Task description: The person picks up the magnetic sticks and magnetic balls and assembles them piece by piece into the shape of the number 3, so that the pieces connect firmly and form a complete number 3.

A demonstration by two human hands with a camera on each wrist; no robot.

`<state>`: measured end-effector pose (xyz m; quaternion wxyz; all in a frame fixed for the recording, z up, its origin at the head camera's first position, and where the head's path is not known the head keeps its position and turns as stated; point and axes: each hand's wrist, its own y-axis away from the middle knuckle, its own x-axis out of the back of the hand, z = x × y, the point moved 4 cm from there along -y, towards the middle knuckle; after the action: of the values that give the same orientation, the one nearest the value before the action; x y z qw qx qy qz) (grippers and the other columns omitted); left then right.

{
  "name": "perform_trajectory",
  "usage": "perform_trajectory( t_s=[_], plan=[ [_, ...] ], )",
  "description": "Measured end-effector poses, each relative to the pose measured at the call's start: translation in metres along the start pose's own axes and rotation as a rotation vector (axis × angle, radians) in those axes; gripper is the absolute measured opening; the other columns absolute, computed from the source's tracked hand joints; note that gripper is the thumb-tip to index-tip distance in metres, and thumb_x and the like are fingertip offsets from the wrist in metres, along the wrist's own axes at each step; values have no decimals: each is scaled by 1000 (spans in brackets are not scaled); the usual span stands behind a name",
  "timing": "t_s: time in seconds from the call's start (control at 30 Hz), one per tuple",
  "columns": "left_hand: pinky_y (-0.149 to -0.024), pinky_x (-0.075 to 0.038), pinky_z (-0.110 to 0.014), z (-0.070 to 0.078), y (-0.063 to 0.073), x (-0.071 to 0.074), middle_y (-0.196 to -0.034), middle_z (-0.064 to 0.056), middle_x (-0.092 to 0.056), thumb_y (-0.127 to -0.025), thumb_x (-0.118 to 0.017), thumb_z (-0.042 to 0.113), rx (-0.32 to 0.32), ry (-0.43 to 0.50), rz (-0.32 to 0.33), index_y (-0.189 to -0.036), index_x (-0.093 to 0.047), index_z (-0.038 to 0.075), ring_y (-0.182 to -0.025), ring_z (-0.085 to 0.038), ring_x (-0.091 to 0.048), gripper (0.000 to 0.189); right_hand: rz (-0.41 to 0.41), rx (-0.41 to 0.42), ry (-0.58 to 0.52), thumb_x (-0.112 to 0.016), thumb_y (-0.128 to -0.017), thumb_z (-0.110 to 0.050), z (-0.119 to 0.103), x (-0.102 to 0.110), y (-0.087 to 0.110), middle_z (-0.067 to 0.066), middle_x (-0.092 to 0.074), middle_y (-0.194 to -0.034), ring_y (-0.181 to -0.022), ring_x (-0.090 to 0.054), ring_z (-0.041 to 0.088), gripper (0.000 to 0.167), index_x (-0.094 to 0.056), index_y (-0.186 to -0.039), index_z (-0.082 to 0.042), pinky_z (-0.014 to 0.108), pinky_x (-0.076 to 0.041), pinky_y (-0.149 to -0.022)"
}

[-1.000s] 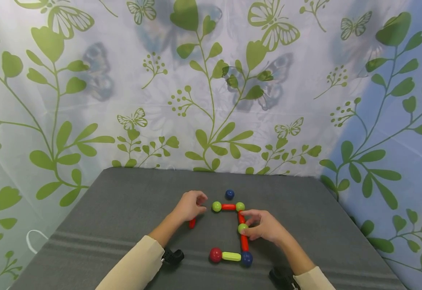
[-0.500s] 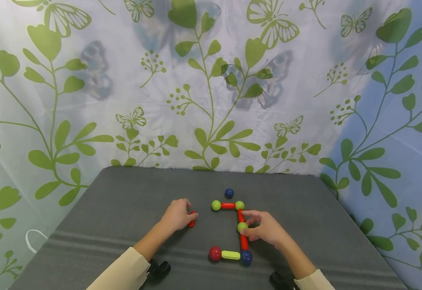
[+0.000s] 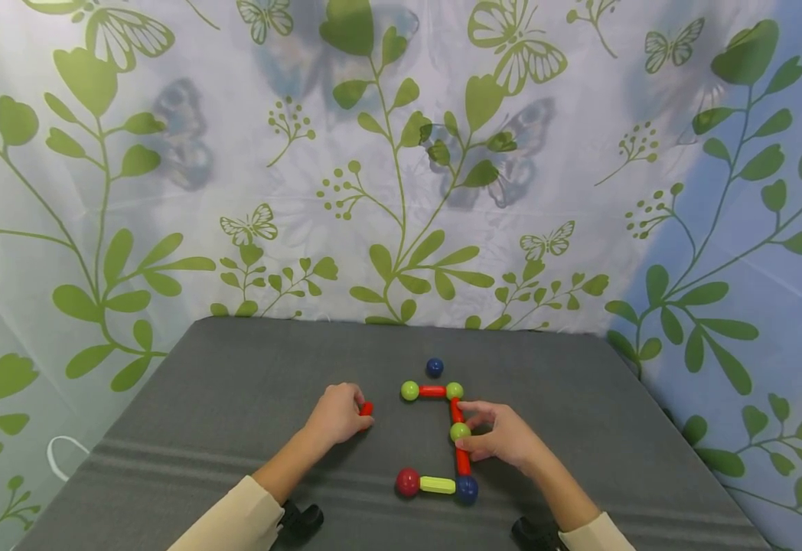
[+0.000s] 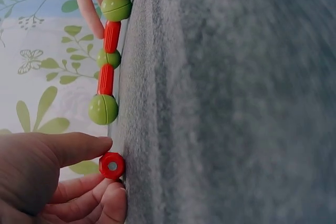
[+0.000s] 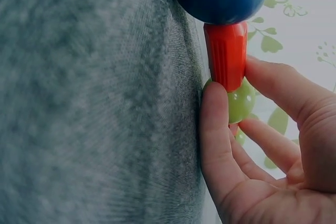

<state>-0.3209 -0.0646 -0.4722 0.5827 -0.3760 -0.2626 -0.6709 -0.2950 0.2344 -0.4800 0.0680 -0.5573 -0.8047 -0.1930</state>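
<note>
My left hand pinches a short red magnetic rod between thumb and fingers, low over the grey table. In the left wrist view the red rod faces end-on, showing a metal tip. My right hand holds a chain of joined pieces at its middle green ball; thumb and fingers lie around that ball and the adjoining red rod. The chain runs from a far-left green ball through red rods to a blue ball, then a yellow-green rod and a red ball.
A loose blue ball lies just beyond the chain's far side. The grey table ends at a hanging curtain printed with green leaves and butterflies. A white cord loops beside the left edge.
My left hand has moved left, away from the chain, and has closed thumb and fingers on the loose red rod. My right hand has stayed at the middle green ball.
</note>
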Motion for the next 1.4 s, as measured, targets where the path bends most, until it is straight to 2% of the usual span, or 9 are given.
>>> perform_trajectory(
  t_s=[0.23,0.53,0.77,1.03,1.4],
  plan=[
    [-63,-49,-29,-5,-1,1,-76,0,-61,-79,-87,10,-27,112,-56,-96,-73,4,-67,-13,-54,23,-9,-1,-10,-86,-83,-13,-1,0,1,19,-65,-118,-84,-74,23,76,-49,-149,-1,41,-63,-76],
    [-62,-45,-26,-6,-4,-2,-75,3,-61,-80,-85,5,-140,134,-132,-99,-75,8,-66,-11,-52,21,-18,-3,-23,-86,-82,-11,-1,-1,2,21,-63,-119,-86,-74,23,77,-49,-149,1,42,-63,-77],
    [-62,-48,-28,-5,-7,-4,-79,3,-65,-80,-84,4,-158,228,-186,-98,-76,12,-70,-14,-56,21,-26,-9,-8,-86,-83,-12,-2,0,1,20,-63,-120,-87,-74,23,77,-49,-149,0,42,-63,-77],
    [-61,-51,-27,3,-9,-8,-84,0,-67,-81,-84,4,-199,328,-253,-99,-76,11,-74,-14,-58,21,-37,4,-18,-85,-83,-10,-3,0,0,20,-63,-119,-87,-74,23,76,-49,-149,1,42,-63,-77],
    [-67,-51,-25,24,-11,-19,-85,3,-67,-81,-85,5,-238,303,-297,-100,-76,14,-76,-11,-59,22,-35,-16,-13,-86,-82,-11,-2,-3,-1,19,-64,-119,-87,-74,23,77,-49,-149,-2,42,-63,-77]
  ],
)
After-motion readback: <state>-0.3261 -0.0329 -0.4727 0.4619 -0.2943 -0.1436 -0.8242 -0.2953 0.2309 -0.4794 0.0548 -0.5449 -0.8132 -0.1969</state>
